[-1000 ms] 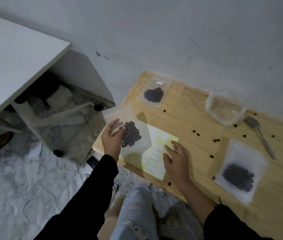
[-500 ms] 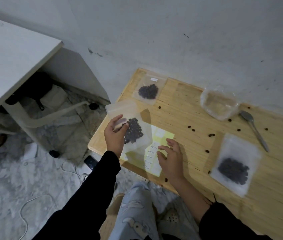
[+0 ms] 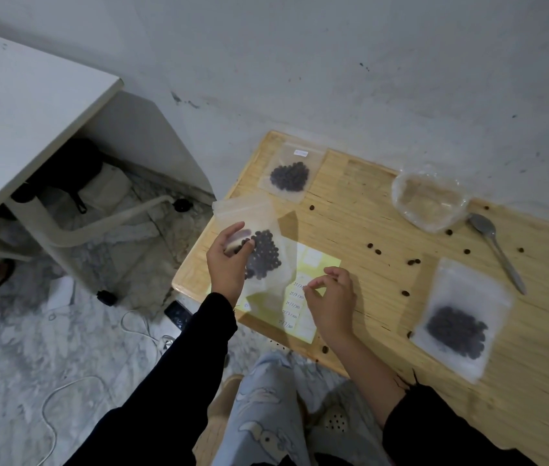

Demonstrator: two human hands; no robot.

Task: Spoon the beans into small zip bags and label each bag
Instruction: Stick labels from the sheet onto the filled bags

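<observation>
A: The left hand (image 3: pixel 227 264) grips the bag (image 3: pixel 259 243) above the table (image 3: pixel 367 210) edge. Risk?

B: The right hand (image 3: pixel 331 297) pinches at the label sheet (image 3: pixel 295 297); the label may tear or curl.

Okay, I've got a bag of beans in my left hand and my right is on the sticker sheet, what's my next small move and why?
Probably peel one white dated label off the yellow sticker sheet. Your right hand is already pinching at its column of written labels, while your left hand holds the clear zip bag of dark beans, which shows no label. The far bag by the wall already has one.
</observation>
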